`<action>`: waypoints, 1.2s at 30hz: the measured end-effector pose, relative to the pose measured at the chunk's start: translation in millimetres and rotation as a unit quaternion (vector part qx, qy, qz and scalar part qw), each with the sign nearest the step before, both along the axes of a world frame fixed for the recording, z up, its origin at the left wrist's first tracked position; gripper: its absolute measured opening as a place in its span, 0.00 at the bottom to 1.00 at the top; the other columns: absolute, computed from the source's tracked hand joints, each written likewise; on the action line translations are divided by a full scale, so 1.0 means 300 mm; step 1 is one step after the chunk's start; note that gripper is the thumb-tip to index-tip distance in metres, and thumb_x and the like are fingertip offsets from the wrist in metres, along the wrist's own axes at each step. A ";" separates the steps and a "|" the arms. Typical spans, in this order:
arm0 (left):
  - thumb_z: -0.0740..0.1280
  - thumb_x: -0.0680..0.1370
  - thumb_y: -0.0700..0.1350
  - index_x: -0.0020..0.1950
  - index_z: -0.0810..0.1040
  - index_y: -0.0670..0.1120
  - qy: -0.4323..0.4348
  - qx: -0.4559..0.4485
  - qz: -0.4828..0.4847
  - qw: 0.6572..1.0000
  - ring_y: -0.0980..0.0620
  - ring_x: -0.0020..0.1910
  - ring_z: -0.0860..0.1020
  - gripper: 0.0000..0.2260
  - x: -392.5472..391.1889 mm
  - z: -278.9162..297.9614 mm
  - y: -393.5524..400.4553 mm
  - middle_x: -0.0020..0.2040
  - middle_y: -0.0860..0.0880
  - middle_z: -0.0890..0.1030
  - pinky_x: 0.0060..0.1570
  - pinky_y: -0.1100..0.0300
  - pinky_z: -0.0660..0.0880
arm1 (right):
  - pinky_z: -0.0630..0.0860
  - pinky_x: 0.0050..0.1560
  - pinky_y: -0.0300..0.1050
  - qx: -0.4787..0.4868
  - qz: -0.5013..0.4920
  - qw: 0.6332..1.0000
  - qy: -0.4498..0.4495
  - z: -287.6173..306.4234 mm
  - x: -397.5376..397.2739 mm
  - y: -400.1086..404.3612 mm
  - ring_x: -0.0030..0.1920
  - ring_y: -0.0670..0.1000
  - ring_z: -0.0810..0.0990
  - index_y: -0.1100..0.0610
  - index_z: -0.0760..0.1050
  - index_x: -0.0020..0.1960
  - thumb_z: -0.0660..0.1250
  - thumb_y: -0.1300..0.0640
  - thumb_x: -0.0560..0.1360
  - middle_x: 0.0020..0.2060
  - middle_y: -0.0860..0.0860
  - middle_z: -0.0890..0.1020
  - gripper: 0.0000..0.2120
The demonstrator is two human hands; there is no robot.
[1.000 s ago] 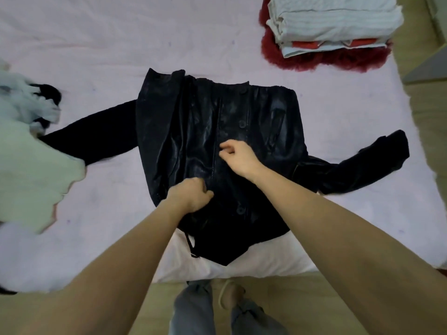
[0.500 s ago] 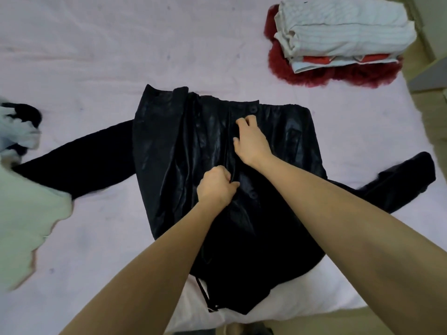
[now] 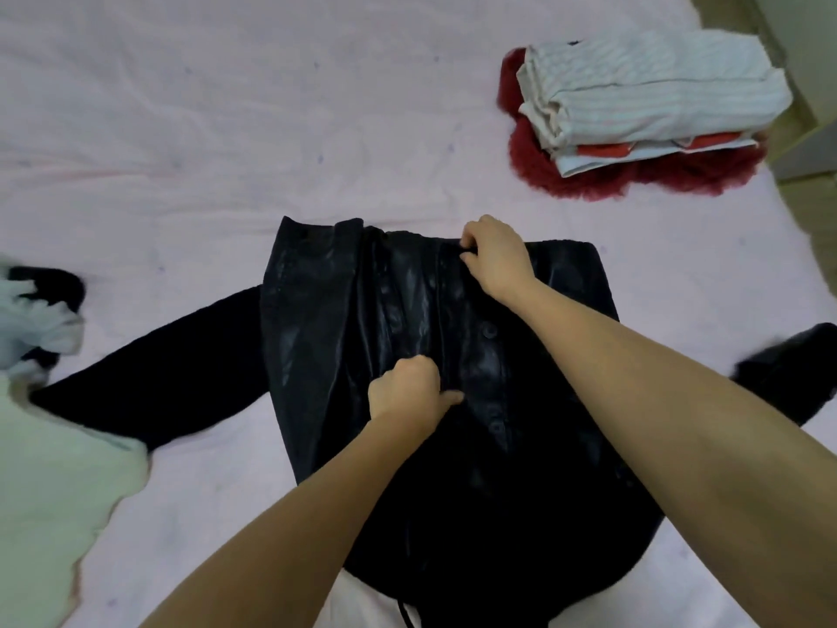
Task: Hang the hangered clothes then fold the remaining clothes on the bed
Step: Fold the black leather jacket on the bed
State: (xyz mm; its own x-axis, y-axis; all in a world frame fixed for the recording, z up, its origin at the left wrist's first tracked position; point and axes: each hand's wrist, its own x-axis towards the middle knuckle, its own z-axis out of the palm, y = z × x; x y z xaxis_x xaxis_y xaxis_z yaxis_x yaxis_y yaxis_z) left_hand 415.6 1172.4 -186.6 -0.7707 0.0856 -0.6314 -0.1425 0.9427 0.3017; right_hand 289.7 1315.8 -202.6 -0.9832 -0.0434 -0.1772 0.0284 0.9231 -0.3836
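Observation:
A shiny black jacket (image 3: 326, 319) lies spread front-up on the pink bed (image 3: 226, 129), its sleeves stretched out to the left and right. My left hand (image 3: 407, 392) grips the front edge near the jacket's middle, fingers curled into the fabric. My right hand (image 3: 493, 256) pinches the front edge at the jacket's far hem, thumb and fingers closed on it. Buttons run down the panel between the two hands.
A folded stack of striped white clothes (image 3: 647, 97) sits on a red fluffy garment (image 3: 589, 179) at the far right. A pale green garment (image 3: 50, 469) and a white and black bundle (image 3: 36, 319) lie at the left edge. Floor shows beyond the bed's right side.
My right hand has slid away from me along the front edge to the far hem. My left hand followed a little way up the front. The view moved closer over the bed.

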 end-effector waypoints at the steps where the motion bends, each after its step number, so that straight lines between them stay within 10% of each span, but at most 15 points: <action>1: 0.66 0.77 0.58 0.43 0.76 0.46 0.043 0.033 0.027 0.998 0.49 0.39 0.79 0.15 -0.022 0.006 -0.008 0.39 0.50 0.81 0.39 0.56 0.74 | 0.69 0.47 0.47 0.017 0.008 1.000 0.018 0.002 0.016 0.006 0.52 0.57 0.74 0.59 0.77 0.52 0.65 0.60 0.77 0.50 0.55 0.78 0.05; 7: 0.58 0.82 0.43 0.64 0.76 0.45 0.265 0.151 0.019 0.952 0.48 0.58 0.73 0.13 -0.367 -0.019 -0.007 0.58 0.47 0.79 0.55 0.56 0.71 | 0.66 0.53 0.48 0.023 0.101 0.993 0.059 -0.009 0.037 0.039 0.51 0.57 0.75 0.57 0.81 0.52 0.67 0.58 0.74 0.45 0.53 0.82 0.07; 14: 0.59 0.81 0.45 0.46 0.76 0.41 0.107 0.111 -0.130 0.979 0.43 0.49 0.76 0.10 -0.615 -0.116 0.005 0.45 0.44 0.80 0.51 0.50 0.70 | 0.71 0.47 0.50 -0.067 0.102 0.992 0.008 -0.023 0.007 0.054 0.44 0.54 0.75 0.60 0.79 0.48 0.64 0.56 0.79 0.42 0.53 0.79 0.08; 21: 0.72 0.75 0.43 0.43 0.83 0.47 -0.023 0.273 -0.005 0.962 0.65 0.34 0.76 0.01 -0.676 -0.081 -0.026 0.37 0.53 0.81 0.41 0.70 0.71 | 0.70 0.43 0.45 -0.084 0.081 0.993 0.035 -0.044 -0.015 0.040 0.43 0.54 0.76 0.58 0.78 0.47 0.70 0.62 0.72 0.41 0.51 0.80 0.04; 36: 0.74 0.72 0.41 0.45 0.85 0.44 -0.171 0.294 0.161 0.926 0.51 0.42 0.81 0.03 -0.692 -0.003 -0.041 0.42 0.48 0.85 0.51 0.58 0.78 | 0.74 0.38 0.46 -0.125 0.107 0.978 0.131 -0.004 0.042 0.036 0.37 0.52 0.77 0.59 0.79 0.43 0.69 0.59 0.71 0.37 0.50 0.80 0.03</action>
State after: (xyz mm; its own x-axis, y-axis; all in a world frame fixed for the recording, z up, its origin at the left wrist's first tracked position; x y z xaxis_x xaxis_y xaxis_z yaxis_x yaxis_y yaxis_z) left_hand 208.2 1160.2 -187.6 -0.5789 0.2922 -0.7613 -0.5709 0.5214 0.6342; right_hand 302.2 1326.7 -203.7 -0.9570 -0.2635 0.1216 -0.2849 0.7730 -0.5669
